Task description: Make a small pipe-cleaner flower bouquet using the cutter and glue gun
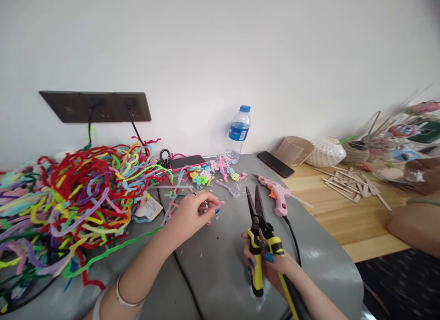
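Note:
My right hand (266, 260) is wrapped round the yellow and black handles of a pair of pruning shears (257, 219), whose blades point away from me and stand slightly apart. My left hand (197, 210) is closed in a pinch above the grey mat, with a small pink pipe cleaner piece (221, 203) showing at the fingertips. Just beyond it lies a cluster of small pastel pipe cleaner shapes (202, 177). A loose lilac pipe cleaner (225, 188) rests close by. Beside the shears sits a pink glue gun (277, 194), its black cord running toward me.
A big tangle of coloured pipe cleaners (85, 196) covers the left. Along the wall stand a water bottle (238, 136), two phones, one a black phone (275, 164), and a brown paper holder (294, 150). Wooden sticks (352, 184) lie right, near another person's arm (415, 223).

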The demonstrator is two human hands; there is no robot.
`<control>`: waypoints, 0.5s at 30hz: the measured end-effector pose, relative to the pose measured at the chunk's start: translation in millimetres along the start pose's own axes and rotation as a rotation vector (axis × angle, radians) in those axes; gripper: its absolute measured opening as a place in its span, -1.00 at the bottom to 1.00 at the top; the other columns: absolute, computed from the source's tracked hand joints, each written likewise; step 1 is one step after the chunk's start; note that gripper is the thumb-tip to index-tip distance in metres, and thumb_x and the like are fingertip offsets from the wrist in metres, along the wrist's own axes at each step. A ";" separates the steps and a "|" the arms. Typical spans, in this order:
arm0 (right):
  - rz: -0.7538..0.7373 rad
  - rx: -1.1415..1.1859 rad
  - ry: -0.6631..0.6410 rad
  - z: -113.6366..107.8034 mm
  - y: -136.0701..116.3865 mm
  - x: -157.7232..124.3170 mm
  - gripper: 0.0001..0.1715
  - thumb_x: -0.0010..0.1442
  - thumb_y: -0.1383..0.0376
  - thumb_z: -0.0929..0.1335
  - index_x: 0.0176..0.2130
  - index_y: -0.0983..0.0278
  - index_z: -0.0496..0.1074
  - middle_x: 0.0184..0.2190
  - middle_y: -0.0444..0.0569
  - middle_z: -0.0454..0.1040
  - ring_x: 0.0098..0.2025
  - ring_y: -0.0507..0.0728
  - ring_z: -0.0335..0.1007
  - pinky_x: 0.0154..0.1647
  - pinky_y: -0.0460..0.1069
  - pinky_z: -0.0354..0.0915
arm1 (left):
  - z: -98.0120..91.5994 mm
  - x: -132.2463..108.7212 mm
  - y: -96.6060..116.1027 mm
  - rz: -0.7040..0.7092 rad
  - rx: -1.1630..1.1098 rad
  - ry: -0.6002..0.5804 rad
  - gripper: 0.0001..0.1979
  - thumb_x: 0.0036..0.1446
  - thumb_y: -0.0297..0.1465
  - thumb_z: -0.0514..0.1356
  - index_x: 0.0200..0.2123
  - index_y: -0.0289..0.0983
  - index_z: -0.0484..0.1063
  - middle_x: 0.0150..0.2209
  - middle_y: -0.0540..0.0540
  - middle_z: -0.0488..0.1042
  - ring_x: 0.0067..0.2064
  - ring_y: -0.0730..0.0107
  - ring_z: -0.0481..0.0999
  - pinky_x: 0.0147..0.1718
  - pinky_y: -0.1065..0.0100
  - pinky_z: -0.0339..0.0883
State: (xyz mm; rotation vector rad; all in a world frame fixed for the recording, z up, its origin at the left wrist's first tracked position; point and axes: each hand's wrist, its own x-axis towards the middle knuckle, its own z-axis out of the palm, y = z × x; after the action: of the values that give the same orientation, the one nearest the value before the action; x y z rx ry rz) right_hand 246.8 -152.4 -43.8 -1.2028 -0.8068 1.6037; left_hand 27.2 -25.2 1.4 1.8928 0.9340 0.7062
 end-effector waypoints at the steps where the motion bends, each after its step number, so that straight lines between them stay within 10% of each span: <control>1: -0.040 -0.084 0.059 3.4 -2.0 -5.0 -0.40 0.02 -0.04 0.43 -0.02 0.20 0.42 -0.39 -0.03 0.44 -0.40 0.18 0.40 -0.31 0.08 0.35 | 0.1 -0.1 0.1 0.003 0.002 0.008 -0.86 0.20 -0.40 0.13 -0.22 -0.24 0.48 -0.38 0.03 0.42 -0.49 0.51 0.47 -0.46 0.46 0.32; 15: -0.067 -0.807 0.059 48.6 -34.0 -16.2 -0.78 0.12 0.31 0.24 -0.17 0.17 0.21 -0.46 -0.21 0.29 -0.45 0.07 0.24 -0.48 -0.09 0.10 | -0.7 0.0 4.2 0.054 0.011 0.167 -0.86 0.12 -0.50 0.13 -0.29 -0.25 0.49 -0.35 0.00 0.52 -0.36 0.49 0.48 -0.40 0.51 0.34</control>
State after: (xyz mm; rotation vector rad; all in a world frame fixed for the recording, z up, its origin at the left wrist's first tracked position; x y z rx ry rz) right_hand 211.7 -154.6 6.5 -1.7349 -1.5145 1.1926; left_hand 28.0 -26.2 5.5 1.8969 0.9948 0.9047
